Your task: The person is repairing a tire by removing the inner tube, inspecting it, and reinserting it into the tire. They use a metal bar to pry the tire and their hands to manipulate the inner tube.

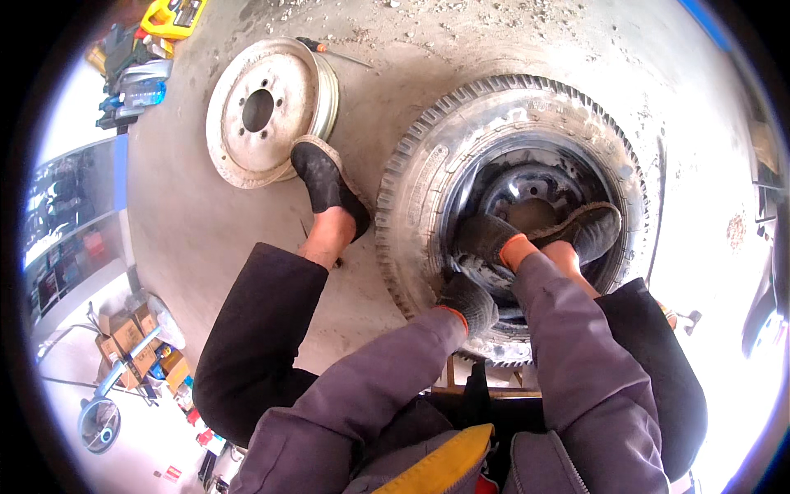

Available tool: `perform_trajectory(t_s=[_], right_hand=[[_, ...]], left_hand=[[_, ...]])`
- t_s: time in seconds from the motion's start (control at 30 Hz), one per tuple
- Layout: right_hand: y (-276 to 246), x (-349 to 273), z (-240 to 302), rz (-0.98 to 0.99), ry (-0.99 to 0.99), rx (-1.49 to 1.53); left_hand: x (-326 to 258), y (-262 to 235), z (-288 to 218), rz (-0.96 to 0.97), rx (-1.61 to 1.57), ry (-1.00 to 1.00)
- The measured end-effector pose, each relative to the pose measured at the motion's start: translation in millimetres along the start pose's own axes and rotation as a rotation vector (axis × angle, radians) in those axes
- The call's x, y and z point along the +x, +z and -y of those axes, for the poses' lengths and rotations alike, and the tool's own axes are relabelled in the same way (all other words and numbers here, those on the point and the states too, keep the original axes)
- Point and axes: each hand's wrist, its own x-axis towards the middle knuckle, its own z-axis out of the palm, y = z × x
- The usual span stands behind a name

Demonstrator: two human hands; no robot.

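Note:
A large dirty tyre point(420, 189) lies flat on the floor in front of me, with a black steel wheel point(535, 177) inside it. Both my hands wear dark knit gloves with orange cuffs. My left hand point(471, 303) is curled at the tyre's near inner edge, its fingertips hidden. Just beyond it, my right hand point(487, 239) is closed low over the left side of the wheel; what lies under its fingers cannot be made out. My right foot, in a dark shoe point(594, 230), presses inside the wheel beside that hand.
A bare cream-coloured wheel rim point(234, 111) rests at the far left, my left shoe point(321, 177) against it. Behind it lies a screwdriver point(333, 51). Cardboard boxes point(127, 337) and a yellow jug point(171, 18) stand along the left. Grit litters the far floor.

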Motion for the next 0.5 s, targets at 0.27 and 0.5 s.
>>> perform_trajectory(t_s=[0.27, 0.5], right_hand=[[-6.0, 23.7, 5.4, 0.001, 0.174, 0.079], [-22.3, 24.5, 26.1, 0.011, 0.596, 0.332]], left_hand=[[-2.7, 8.0, -1.2, 0.016, -0.009, 0.038], [-28.3, -56.4, 10.9, -0.019, 0.056, 0.113]])
